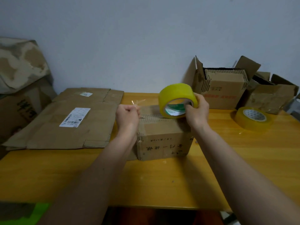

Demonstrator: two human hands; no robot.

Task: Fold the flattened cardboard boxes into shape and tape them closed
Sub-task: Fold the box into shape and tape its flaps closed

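Cardboard box (164, 137), yellow table (162, 181), grey wall (129, 38)

The tape roll (177, 99) is showing bright yellow with a green-and-white core label, the folded box (164, 140) is sitting plain brown with dark handwritten characters, the worktop (243, 159) is glowing orange-yellow, and the flattened cardboard (73, 124) is wearing a white barcode label

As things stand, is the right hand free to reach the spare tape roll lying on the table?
Probably not yet: the right hand grips the raised roll. The path to the spare roll on the table looks unobstructed otherwise.
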